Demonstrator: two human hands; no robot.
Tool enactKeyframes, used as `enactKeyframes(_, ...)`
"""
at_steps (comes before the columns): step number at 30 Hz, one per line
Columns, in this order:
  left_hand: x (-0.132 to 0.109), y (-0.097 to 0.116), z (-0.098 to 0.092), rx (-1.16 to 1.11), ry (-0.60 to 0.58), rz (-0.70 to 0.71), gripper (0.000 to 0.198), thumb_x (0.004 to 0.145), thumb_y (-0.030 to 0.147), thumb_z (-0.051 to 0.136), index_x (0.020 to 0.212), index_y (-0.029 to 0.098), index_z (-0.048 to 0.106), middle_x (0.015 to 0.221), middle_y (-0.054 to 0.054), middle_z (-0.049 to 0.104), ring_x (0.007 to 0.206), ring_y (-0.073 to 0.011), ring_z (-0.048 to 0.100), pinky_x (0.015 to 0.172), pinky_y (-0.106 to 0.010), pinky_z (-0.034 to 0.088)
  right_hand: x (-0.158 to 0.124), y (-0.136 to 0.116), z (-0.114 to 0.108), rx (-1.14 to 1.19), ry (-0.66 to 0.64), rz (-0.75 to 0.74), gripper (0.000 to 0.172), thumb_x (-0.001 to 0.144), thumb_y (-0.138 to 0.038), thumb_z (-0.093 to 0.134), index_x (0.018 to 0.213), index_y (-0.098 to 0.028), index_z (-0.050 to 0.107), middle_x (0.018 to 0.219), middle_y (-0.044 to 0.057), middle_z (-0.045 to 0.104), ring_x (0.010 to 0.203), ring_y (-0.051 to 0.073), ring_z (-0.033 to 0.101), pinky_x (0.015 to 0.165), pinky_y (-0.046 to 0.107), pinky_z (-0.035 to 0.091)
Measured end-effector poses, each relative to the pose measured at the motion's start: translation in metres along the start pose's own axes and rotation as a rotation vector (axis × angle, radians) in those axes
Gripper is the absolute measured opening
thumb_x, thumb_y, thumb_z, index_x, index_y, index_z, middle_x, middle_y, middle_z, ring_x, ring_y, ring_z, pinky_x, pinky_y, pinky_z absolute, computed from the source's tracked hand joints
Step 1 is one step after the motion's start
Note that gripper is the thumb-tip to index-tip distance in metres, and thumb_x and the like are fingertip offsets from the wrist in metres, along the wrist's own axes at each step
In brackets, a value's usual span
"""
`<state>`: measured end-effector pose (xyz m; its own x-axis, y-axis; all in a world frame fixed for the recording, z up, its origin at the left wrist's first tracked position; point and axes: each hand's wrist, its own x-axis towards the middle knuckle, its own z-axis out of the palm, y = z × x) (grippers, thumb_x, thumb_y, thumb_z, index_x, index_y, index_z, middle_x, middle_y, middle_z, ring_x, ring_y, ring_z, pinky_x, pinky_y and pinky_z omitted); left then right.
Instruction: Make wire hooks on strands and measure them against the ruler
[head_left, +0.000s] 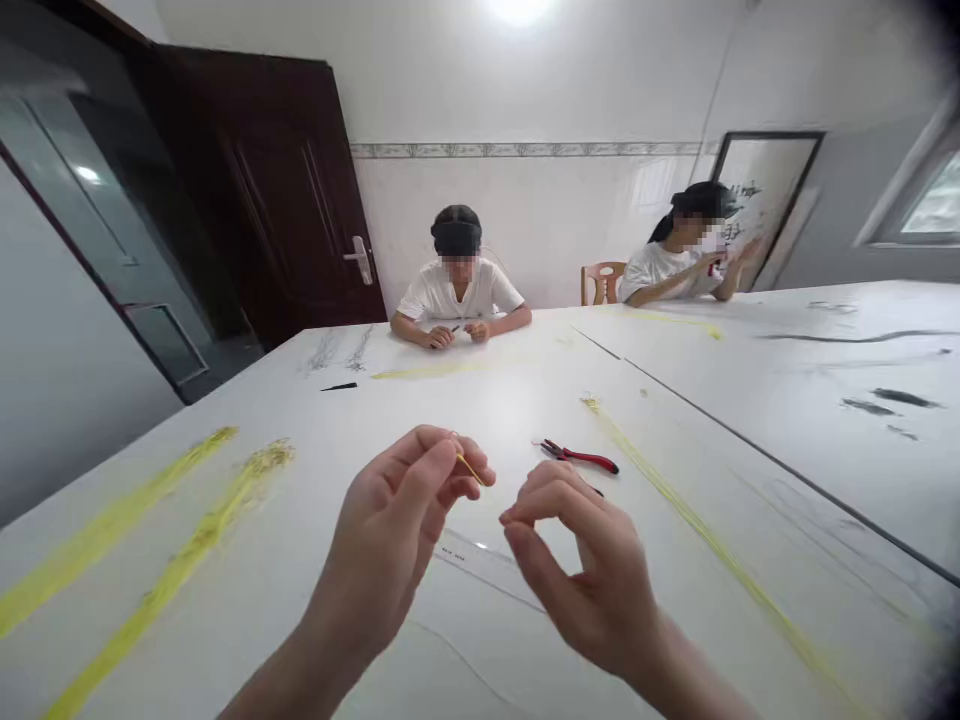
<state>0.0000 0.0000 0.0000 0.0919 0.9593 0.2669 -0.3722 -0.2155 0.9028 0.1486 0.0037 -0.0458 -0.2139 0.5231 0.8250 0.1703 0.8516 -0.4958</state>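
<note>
My left hand [405,510] is closed in a pinch over the table, with a short, thin yellow strand [471,469] between thumb and forefinger. The strand slants down toward the right; whether it is wire or thread I cannot tell. Close by on the right, my right hand [581,560] has thumb and fingertips pressed together. Anything in that pinch is too small to make out. Pliers [589,459] with red and black handles lie just beyond my right hand, which partly covers them. Beneath the hands lies a clear strip like a ruler [487,565].
Bundles of yellow strands lie on the white table at left [217,520] and right [697,530]. A black pointed tool [340,386] lies farther off. Two people sit across, one opposite [459,290], one at right [675,265]. A seam [720,440] crosses the tabletop.
</note>
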Motion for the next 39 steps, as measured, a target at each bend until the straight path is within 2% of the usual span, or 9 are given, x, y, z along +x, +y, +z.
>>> enactKeyframes(6,0.0,0.005,0.001,0.25,-0.106,-0.098,0.021,0.084,0.017,0.053,0.065,0.018,0.061,0.068,0.001,0.064,0.071,-0.0109,0.056,0.07,-0.021,0.046,0.001,0.009,-0.005,0.071,0.103,0.14,0.013,0.087,-0.015,0.048,0.096,-0.022,0.056,0.083,-0.001,0.055,0.075,0.009,0.051,0.065,0.026,0.041)
enactKeyframes(10,-0.002,0.003,0.002,0.328,-0.215,-0.222,0.018,0.079,0.012,0.053,0.061,0.017,0.055,0.063,0.002,0.061,0.064,-0.0104,0.055,0.061,-0.022,0.043,0.001,0.009,-0.004,0.192,0.012,0.199,0.016,0.09,-0.02,0.045,0.099,-0.024,0.058,0.087,0.0,0.055,0.078,0.01,0.052,0.067,0.027,0.043)
enactKeyframes(13,-0.001,0.0,-0.001,0.371,-0.29,-0.304,0.017,0.08,0.015,0.054,0.062,0.017,0.052,0.062,0.003,0.058,0.061,-0.0095,0.051,0.057,-0.021,0.04,0.004,0.009,-0.005,0.27,-0.053,0.235,0.012,0.09,-0.02,0.048,0.094,-0.024,0.058,0.08,-0.002,0.053,0.072,0.009,0.051,0.065,0.027,0.042)
enactKeyframes(18,0.002,-0.002,-0.005,0.455,-0.288,-0.3,0.02,0.082,0.025,0.056,0.064,0.017,0.054,0.062,0.003,0.056,0.059,-0.009,0.045,0.057,-0.022,0.035,0.006,0.01,-0.007,0.248,-0.042,0.24,0.008,0.088,-0.017,0.051,0.084,-0.023,0.054,0.074,-0.003,0.052,0.072,0.009,0.05,0.063,0.027,0.041)
enactKeyframes(28,0.006,-0.003,-0.008,0.317,-0.33,-0.35,0.023,0.08,0.031,0.062,0.063,0.017,0.057,0.059,0.003,0.057,0.052,-0.0074,0.038,0.052,-0.022,0.03,0.005,0.013,-0.008,0.255,-0.065,0.159,0.016,0.087,-0.011,0.049,0.093,-0.025,0.054,0.084,-0.002,0.053,0.078,0.009,0.052,0.069,0.028,0.045)
enactKeyframes(34,0.007,-0.003,-0.009,0.338,-0.337,-0.341,0.019,0.08,0.029,0.063,0.065,0.018,0.062,0.06,0.003,0.059,0.052,-0.0079,0.042,0.052,-0.022,0.03,0.005,0.013,-0.01,0.233,-0.047,0.155,0.016,0.086,-0.009,0.05,0.087,-0.024,0.053,0.082,-0.003,0.051,0.076,0.009,0.05,0.065,0.026,0.044)
enactKeyframes(39,0.006,0.0,-0.005,0.369,-0.297,-0.349,0.028,0.085,0.036,0.053,0.066,0.017,0.06,0.065,0.001,0.06,0.057,-0.0098,0.046,0.057,-0.024,0.035,0.005,0.016,-0.01,0.167,-0.007,0.139,0.017,0.087,-0.007,0.045,0.086,-0.023,0.05,0.082,-0.002,0.05,0.075,0.009,0.048,0.063,0.026,0.042)
